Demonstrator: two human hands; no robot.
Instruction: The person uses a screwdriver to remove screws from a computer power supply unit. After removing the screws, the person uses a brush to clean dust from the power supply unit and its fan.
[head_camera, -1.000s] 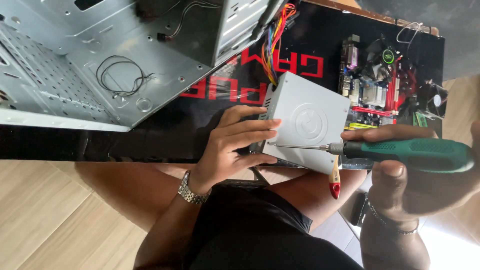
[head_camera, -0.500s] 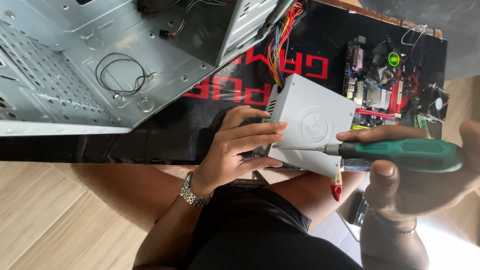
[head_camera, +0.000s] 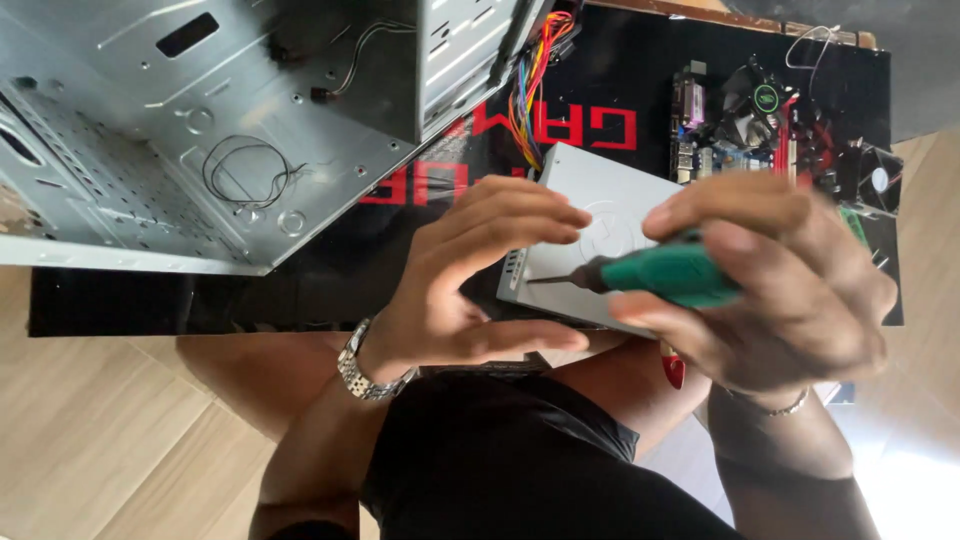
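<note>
Working the grey PSU box (head_camera: 600, 215) on black mat (head_camera: 300, 290), beside open case (head_camera: 200, 130). Our R hand (head_camera: 770, 290) wraps green screwdriver (head_camera: 670, 275), tip at PSU edge; L hand (head_camera: 480, 270) fingers curled, loosely spread, steadying. PSU out of case, wires (head_camera: 530, 80) attached; mobo (head_camera: 750, 120) sits loose.

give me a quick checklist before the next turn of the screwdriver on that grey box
1. Tool held firmly: ok. The right hand wraps the green screwdriver.
2. Tip seated in a screw: cannot tell. The shaft points at the near edge of the grey metal box, but no screw head shows.
3. Box steadied: not ok. The left hand is cupped beside the box with its fingers open, not pressing on it.
4. Cables out of the way: ok. The coloured wire bundle leaves the far end of the box.
5. Nearby parts safe: ok. The motherboard and open case lie apart from the tool.
</note>
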